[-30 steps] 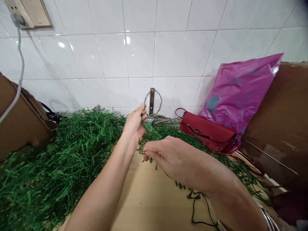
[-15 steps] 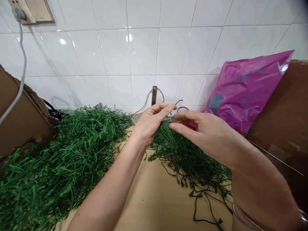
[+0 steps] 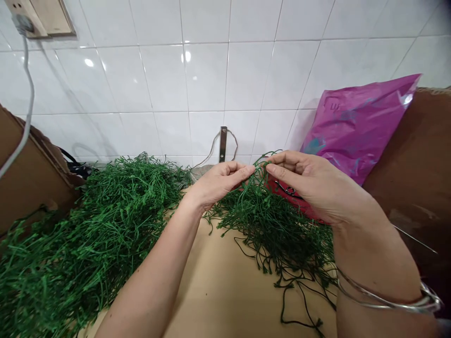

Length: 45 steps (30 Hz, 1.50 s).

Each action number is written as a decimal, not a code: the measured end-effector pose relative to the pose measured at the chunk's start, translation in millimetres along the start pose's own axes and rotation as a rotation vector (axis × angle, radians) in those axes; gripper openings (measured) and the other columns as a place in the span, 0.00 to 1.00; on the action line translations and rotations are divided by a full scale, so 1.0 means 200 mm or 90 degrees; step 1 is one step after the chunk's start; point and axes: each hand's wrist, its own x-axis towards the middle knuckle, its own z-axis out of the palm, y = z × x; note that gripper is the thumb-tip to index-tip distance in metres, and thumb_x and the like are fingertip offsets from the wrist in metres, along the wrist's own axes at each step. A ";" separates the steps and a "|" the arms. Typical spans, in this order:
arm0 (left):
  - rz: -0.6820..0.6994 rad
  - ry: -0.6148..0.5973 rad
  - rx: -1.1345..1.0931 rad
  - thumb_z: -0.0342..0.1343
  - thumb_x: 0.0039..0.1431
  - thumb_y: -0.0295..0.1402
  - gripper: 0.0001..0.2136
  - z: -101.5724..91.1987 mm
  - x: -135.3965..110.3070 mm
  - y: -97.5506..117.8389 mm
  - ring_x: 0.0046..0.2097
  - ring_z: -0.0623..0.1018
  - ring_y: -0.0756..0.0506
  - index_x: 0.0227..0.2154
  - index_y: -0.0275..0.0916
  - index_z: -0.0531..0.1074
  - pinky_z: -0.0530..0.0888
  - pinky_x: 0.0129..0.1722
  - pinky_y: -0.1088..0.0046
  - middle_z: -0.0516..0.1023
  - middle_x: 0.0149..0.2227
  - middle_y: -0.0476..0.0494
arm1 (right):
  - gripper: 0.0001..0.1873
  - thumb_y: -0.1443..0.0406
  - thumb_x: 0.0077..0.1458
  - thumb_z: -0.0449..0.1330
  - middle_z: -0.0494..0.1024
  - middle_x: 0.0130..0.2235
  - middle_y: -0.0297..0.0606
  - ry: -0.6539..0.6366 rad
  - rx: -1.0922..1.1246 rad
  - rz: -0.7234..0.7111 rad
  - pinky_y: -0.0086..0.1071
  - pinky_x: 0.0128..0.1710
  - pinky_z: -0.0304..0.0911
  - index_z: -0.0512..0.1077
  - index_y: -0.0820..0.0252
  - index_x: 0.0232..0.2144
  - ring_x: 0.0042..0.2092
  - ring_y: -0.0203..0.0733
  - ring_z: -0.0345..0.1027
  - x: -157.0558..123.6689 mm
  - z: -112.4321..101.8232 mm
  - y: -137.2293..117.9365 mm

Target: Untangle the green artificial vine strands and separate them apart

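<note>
We've got our L hand [image 3: 225, 182] up over the tbl [image 3: 218, 267], thumb & index pinched tight on thin green strands [image 3: 260, 176]. Our R hand [image 3: 305, 180] faces it, just beside, thumb tip & fingertips nearly closed on the same strands; no wide gap in either grip, tho exactly which strand each has we can't tell. These strands sit btwn both hands, above the R-side green heap [image 3: 271, 218]. Bigger green pile [image 3: 130, 206] lies L of our L forearm. Red purse [image 3: 312, 209] is partly hidden behind our R hand, w/ pink bag [image 3: 355, 126] behind.
</note>
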 end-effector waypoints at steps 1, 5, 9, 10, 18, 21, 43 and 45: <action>0.007 -0.001 0.012 0.64 0.57 0.42 0.14 -0.01 0.00 0.00 0.29 0.61 0.52 0.28 0.37 0.71 0.58 0.30 0.73 0.63 0.27 0.51 | 0.13 0.55 0.53 0.66 0.79 0.31 0.36 -0.009 0.012 0.012 0.31 0.31 0.65 0.77 0.58 0.34 0.32 0.38 0.70 0.00 -0.01 0.01; 0.044 0.010 0.028 0.59 0.61 0.39 0.10 -0.02 0.01 0.00 0.30 0.61 0.52 0.32 0.37 0.69 0.59 0.31 0.73 0.63 0.29 0.52 | 0.15 0.53 0.51 0.68 0.80 0.32 0.36 -0.070 0.075 0.050 0.32 0.33 0.66 0.78 0.57 0.36 0.33 0.39 0.72 0.00 -0.04 0.03; 0.072 0.024 0.073 0.56 0.62 0.37 0.08 -0.02 0.00 0.01 0.33 0.64 0.52 0.32 0.37 0.68 0.62 0.35 0.73 0.65 0.31 0.51 | 0.16 0.51 0.51 0.67 0.79 0.34 0.37 -0.083 0.094 0.027 0.34 0.38 0.67 0.78 0.57 0.31 0.37 0.40 0.72 0.01 -0.07 0.05; 0.075 0.023 0.075 0.56 0.63 0.36 0.08 -0.02 0.00 0.01 0.33 0.65 0.52 0.32 0.37 0.68 0.62 0.36 0.73 0.66 0.31 0.51 | 0.17 0.50 0.52 0.67 0.79 0.34 0.38 -0.082 0.092 0.027 0.35 0.38 0.67 0.77 0.57 0.30 0.37 0.40 0.72 0.02 -0.07 0.05; 0.021 0.024 0.149 0.50 0.68 0.36 0.08 0.02 -0.02 0.03 0.29 0.66 0.53 0.35 0.37 0.66 0.63 0.33 0.74 0.65 0.27 0.53 | 0.14 0.53 0.51 0.66 0.78 0.29 0.35 -0.039 0.043 0.053 0.31 0.31 0.62 0.76 0.57 0.31 0.31 0.37 0.68 0.02 -0.04 0.07; -0.003 0.000 0.187 0.50 0.69 0.38 0.10 0.03 -0.02 0.04 0.27 0.63 0.53 0.33 0.37 0.65 0.60 0.30 0.73 0.62 0.25 0.54 | 0.11 0.56 0.52 0.62 0.78 0.29 0.35 -0.005 -0.056 0.020 0.32 0.31 0.60 0.76 0.58 0.30 0.30 0.37 0.67 0.03 -0.03 0.07; 0.077 0.108 0.297 0.56 0.62 0.36 0.11 0.06 0.02 -0.02 0.27 0.62 0.52 0.25 0.38 0.66 0.59 0.31 0.73 0.65 0.23 0.54 | 0.08 0.62 0.46 0.57 0.78 0.27 0.36 0.176 -0.182 0.002 0.33 0.31 0.59 0.74 0.59 0.29 0.29 0.39 0.67 0.14 0.09 0.20; 0.077 0.117 0.311 0.56 0.61 0.36 0.11 0.05 0.03 -0.03 0.27 0.61 0.52 0.25 0.38 0.67 0.59 0.31 0.73 0.65 0.24 0.54 | 0.10 0.61 0.46 0.57 0.77 0.27 0.36 0.170 -0.155 0.015 0.33 0.30 0.58 0.74 0.59 0.29 0.28 0.39 0.66 0.15 0.10 0.22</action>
